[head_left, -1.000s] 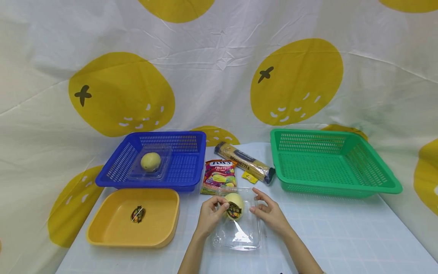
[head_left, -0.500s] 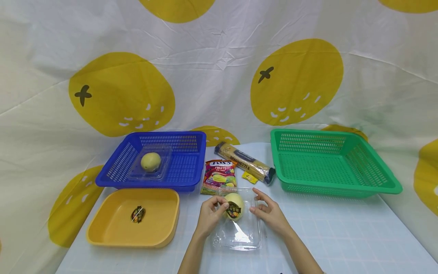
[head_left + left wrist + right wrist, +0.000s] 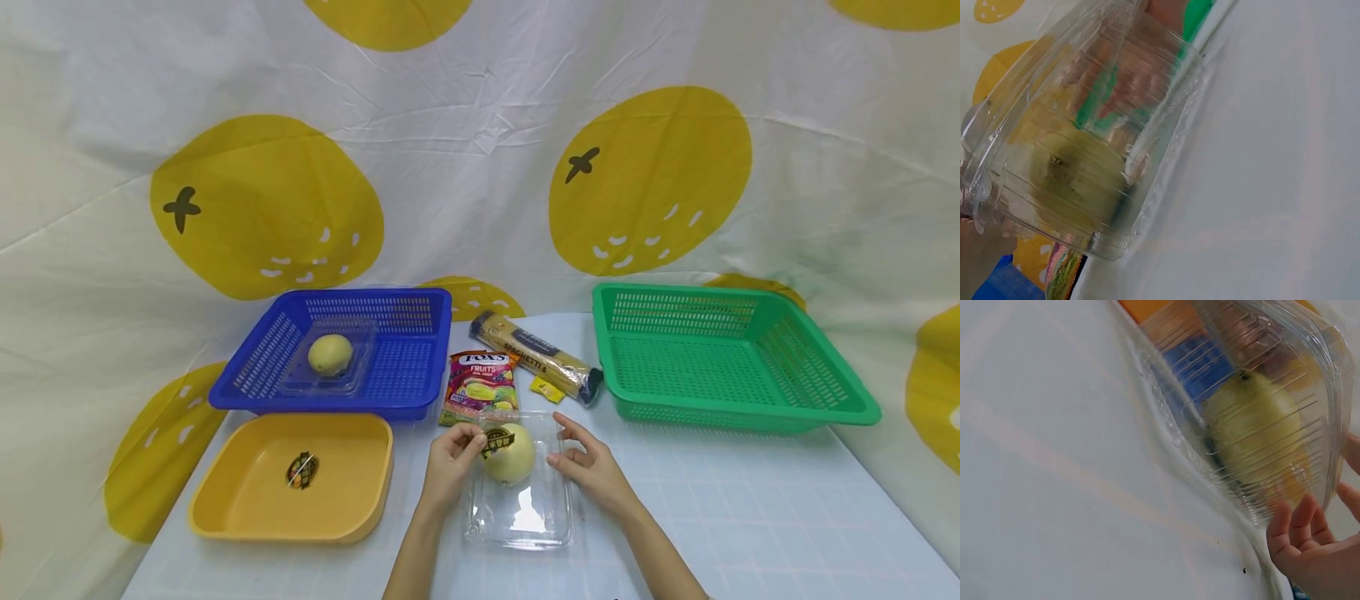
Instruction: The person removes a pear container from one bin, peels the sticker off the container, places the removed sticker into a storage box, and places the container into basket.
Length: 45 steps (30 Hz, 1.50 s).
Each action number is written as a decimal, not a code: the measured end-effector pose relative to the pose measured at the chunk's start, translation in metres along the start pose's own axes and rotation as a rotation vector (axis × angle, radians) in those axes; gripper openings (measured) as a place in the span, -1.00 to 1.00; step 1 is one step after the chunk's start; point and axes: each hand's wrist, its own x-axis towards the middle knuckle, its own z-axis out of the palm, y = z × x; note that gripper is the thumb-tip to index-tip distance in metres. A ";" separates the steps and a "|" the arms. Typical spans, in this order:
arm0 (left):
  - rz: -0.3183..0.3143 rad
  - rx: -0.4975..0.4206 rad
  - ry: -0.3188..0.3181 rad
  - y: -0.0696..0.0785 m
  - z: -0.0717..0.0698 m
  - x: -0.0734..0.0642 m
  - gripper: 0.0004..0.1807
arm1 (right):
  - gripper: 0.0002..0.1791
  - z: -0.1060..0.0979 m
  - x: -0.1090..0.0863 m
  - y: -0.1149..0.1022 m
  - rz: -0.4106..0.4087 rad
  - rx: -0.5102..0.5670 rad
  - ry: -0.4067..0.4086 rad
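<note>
The left hand (image 3: 450, 462) is pinching the lid of the clear box (image 3: 519, 508) near the table's front edge; the right hand (image 3: 592, 467) is hovering beside it, fingers relaxed, gripping nothing. The pear (image 3: 509, 452) inside could roll out if the lid slips. The blue basket (image 3: 390, 392) is holding another boxed pear; the green basket (image 3: 720, 408) and yellow tray (image 3: 225, 508) are standing by.

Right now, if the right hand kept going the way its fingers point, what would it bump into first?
The right hand points left, toward the clear box. Its fingers would probably meet the box wall first, then the fruit inside. Whether they already touch it is unclear.
</note>
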 end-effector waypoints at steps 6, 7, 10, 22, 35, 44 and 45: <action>0.039 0.028 -0.020 -0.001 0.001 -0.001 -0.85 | -0.24 0.000 0.001 0.002 0.013 -0.017 0.015; 0.042 0.036 -0.012 -0.001 0.002 -0.002 -0.86 | -0.24 0.000 0.001 0.002 0.016 -0.017 0.019; 0.050 0.064 0.030 0.002 0.002 -0.004 -0.90 | -0.23 -0.001 0.001 0.002 0.023 -0.019 0.024; 0.113 0.238 0.225 0.037 -0.032 -0.019 -0.93 | -0.24 -0.001 0.002 0.003 0.029 -0.021 0.009; 0.007 0.450 0.378 0.068 -0.113 -0.041 -0.87 | -0.24 -0.001 0.002 0.001 0.039 -0.026 0.008; -0.175 0.739 0.284 0.073 -0.149 -0.042 -0.84 | -0.24 -0.001 0.003 0.002 0.057 -0.029 0.022; -0.192 0.763 0.271 0.072 -0.151 -0.041 -0.84 | -0.23 -0.001 0.003 0.001 0.052 -0.028 0.021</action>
